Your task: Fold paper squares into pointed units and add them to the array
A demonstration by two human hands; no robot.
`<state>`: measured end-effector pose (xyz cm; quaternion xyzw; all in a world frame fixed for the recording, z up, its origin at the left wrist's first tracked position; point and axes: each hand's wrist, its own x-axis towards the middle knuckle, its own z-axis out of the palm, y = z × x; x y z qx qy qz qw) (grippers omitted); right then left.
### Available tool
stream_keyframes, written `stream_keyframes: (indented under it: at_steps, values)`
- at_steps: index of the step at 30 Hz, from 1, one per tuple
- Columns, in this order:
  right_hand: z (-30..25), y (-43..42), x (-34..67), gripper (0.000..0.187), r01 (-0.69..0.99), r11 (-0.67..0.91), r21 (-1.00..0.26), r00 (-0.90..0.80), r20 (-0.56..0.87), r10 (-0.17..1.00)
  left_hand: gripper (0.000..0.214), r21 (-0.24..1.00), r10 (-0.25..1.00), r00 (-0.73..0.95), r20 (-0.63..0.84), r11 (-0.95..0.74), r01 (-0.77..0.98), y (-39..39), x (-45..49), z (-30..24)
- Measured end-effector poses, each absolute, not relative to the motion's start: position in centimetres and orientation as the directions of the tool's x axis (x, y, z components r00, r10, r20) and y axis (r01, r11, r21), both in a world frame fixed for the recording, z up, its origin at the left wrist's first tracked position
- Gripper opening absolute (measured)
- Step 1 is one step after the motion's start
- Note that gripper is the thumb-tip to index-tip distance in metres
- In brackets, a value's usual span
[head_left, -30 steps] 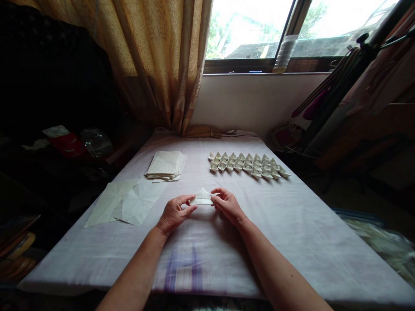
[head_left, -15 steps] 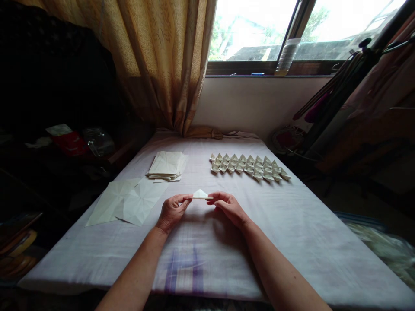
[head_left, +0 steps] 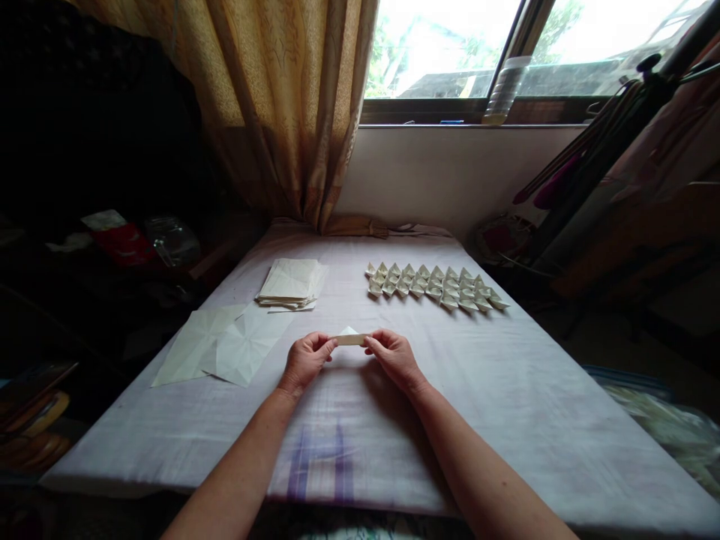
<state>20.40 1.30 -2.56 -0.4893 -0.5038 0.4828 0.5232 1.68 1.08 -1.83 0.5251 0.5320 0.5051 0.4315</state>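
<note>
Between my two hands I hold a small piece of folded paper [head_left: 351,340], with a flat band along its near side and a pale pointed peak behind. My left hand [head_left: 307,361] pinches its left end between thumb and fingers. At the right end, my right hand [head_left: 394,358] grips it the same way. Both hands are just above the cloth, over the middle of the table. Rows of small folded paper boats [head_left: 433,285] stand beyond my right hand. To the left lie creased paper sheets [head_left: 194,345], partly overlapping.
A stack of paper [head_left: 289,281] sits at the back left of the cloth-covered table [head_left: 506,442]. A patterned curtain [head_left: 281,112] hangs behind, beside the window. On the sill stands a clear plastic bottle [head_left: 506,90]. Dark poles [head_left: 607,165] lean at the right.
The folded paper has tipped so its flat band now faces me and less of the peak shows. My thumbs have shifted on its ends. The whole view has tilted slightly.
</note>
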Motion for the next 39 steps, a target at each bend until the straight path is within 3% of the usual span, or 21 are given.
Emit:
stream_keyframes:
  at_steps: [13,19,27,39]
  values:
    - [-2.2,0.8,19.5,0.031,-0.021,0.076,-0.997,0.077,0.074,0.994,0.041,0.999,0.984,-0.174,0.043,-0.041,0.011,1.1,2.3,-1.3]
    - [-2.2,0.8,19.4,0.043,-0.030,0.092,-0.995,0.115,0.088,0.989,0.038,1.000,0.987,-0.160,0.019,-0.021,-0.012,1.2,2.1,-1.4]
    - [-2.8,0.9,18.9,0.028,-0.029,0.129,-0.991,0.171,0.123,0.978,0.039,0.999,0.988,-0.154,0.028,-0.033,-0.029,1.3,2.1,-1.4]
    - [-2.5,1.0,19.3,0.032,-0.060,0.040,-0.997,0.183,0.028,0.983,0.041,0.997,0.983,-0.180,0.021,-0.033,-0.063,1.4,2.2,-1.7]
